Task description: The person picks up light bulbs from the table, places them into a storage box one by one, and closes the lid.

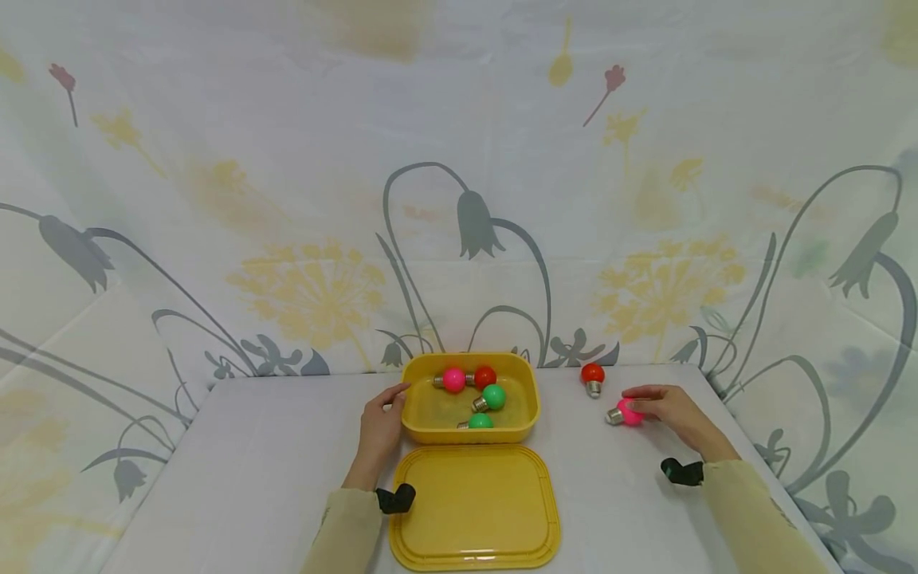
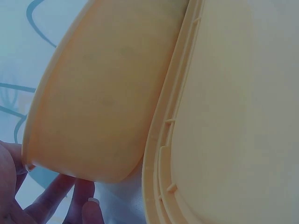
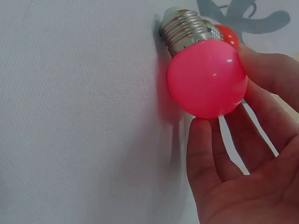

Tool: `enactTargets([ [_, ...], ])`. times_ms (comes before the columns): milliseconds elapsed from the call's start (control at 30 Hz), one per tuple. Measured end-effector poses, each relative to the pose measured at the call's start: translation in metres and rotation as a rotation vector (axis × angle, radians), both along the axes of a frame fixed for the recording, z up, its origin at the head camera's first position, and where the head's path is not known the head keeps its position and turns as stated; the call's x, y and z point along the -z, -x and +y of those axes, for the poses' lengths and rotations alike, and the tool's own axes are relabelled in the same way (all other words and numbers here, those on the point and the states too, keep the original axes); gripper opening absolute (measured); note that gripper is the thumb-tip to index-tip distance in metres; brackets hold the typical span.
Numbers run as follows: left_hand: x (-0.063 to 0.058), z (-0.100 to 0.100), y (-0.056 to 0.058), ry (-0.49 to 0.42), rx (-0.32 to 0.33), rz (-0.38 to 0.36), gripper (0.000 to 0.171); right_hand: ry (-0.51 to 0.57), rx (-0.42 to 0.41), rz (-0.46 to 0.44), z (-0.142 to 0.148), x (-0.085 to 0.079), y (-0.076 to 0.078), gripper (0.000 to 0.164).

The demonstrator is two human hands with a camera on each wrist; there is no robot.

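In the head view my right hand [image 1: 670, 410] holds a pink light bulb [image 1: 628, 412] by its round globe, low over the white table. The right wrist view shows fingertips and thumb around the pink globe, its silver screw base [image 3: 187, 32] pointing away from the palm. A red bulb [image 1: 593, 375] stands just behind it on the table. My left hand [image 1: 382, 426] grips the left rim of a yellow plastic box [image 1: 469, 436], a fingertip hooked at the rim and other fingers against the outer wall. Inside lie several bulbs: pink [image 1: 454, 380], red [image 1: 485, 377] and green [image 1: 493, 397].
A yellow lid [image 1: 473, 506] lies flat in front of the box, close to its near wall. Behind the table hangs a flower-printed cloth [image 1: 466, 119], which also runs along both sides. Each wrist wears a dark band [image 1: 396, 499].
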State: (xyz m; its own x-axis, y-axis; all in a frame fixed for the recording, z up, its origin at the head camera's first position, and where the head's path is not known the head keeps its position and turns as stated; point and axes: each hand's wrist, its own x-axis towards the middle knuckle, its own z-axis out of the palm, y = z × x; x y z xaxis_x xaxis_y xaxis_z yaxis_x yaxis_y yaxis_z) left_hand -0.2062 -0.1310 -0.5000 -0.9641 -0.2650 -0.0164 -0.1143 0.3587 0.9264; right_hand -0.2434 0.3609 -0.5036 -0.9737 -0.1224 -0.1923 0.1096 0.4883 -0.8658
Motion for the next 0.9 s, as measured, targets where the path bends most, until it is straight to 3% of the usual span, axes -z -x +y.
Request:
enactTargets([
  [233, 0.000, 0.000, 0.001, -0.012, -0.006, -0.013, 0.031, -0.002, -0.070, -0.045, 0.003, -0.004, 0.001, 0.049],
  [567, 0.002, 0.001, 0.002, -0.014, -0.008, -0.023, 0.031, -0.033, -0.053, -0.085, 0.001, -0.009, -0.006, 0.049],
  [900, 0.001, 0.001, 0.001, -0.031, -0.001, -0.019, 0.031, -0.114, -0.086, -0.045, -0.001, -0.013, -0.007, 0.045],
])
